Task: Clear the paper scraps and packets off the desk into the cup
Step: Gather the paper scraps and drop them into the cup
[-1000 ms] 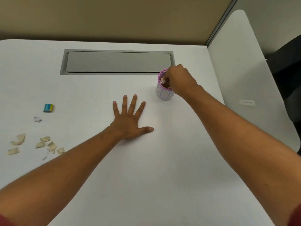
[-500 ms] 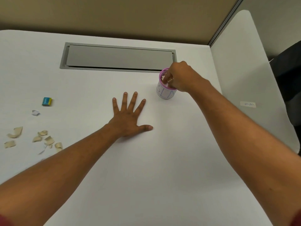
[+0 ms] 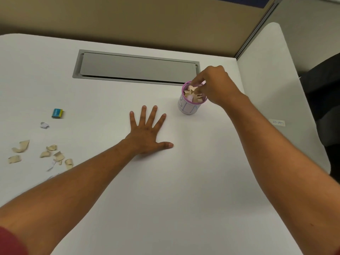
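Right hand [image 3: 215,85] now lifted over the cup [image 3: 190,103] — fingers loosely parted; left hand [image 3: 147,137] still flat, spread.

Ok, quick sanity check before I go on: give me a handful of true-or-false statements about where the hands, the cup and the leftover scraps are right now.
1. The left hand lies flat on the desk, fingers spread. True.
2. The cup is empty. False: paper scraps fill it to the rim.
3. The right hand is at the cup's mouth, fingertips among the scraps. True.
4. The desk is fully cleared. False: tan scraps lie at the far left.
5. A small blue packet lies on the desk, left of the left hand. True.
6. The cup lies tipped on its side. False: it stands upright.
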Demonstrator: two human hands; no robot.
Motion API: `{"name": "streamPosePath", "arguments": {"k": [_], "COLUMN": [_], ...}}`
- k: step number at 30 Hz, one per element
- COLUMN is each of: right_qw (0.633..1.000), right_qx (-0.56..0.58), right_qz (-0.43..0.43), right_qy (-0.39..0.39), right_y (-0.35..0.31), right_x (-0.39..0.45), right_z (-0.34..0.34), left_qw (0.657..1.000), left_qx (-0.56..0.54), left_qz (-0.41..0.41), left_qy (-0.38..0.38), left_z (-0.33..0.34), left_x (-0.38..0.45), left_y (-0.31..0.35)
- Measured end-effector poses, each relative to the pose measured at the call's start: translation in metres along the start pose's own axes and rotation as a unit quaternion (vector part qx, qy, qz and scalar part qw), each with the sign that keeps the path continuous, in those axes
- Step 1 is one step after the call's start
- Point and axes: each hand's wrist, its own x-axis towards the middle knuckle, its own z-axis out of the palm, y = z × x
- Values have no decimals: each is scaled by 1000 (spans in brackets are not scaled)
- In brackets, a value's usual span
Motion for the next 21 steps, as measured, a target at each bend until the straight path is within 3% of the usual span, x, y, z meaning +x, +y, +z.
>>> {"name": "streamPosePath", "arguments": {"k": [3, 6, 10, 13, 16, 18, 21], "right_qw": [997, 988, 979, 974, 964, 959, 959], "right_qx": [37, 105, 193, 207, 203, 188, 154], "right_qz": [-4, -11, -42, -90, -132, -161, -200], "right_qy": [71, 111, 44, -20, -108, -136, -125], "right_y": [-6, -25, -69, -112, -166, -200, -241], "right_x": [-15, -39, -74, -95, -118, -133, -158], "right_z": [-4, 11, 66, 123, 170, 198, 236], "left_qw": [998, 990, 975, 960, 950, 951, 962], "left_qx": [-50, -120, -110, -60, -39, -56, -81], "left_qz": [30, 74, 66, -25, -145, -198, -191], "left_qy": [-14, 26, 182, 271, 272, 232, 177], "left_z": [-12, -22, -7, 12, 25, 33, 49], "left_x": [-8, -39, -104, -156, -203, -226, -251], "left_y": [-8, -27, -71, -109, -147, -167, -182]}}
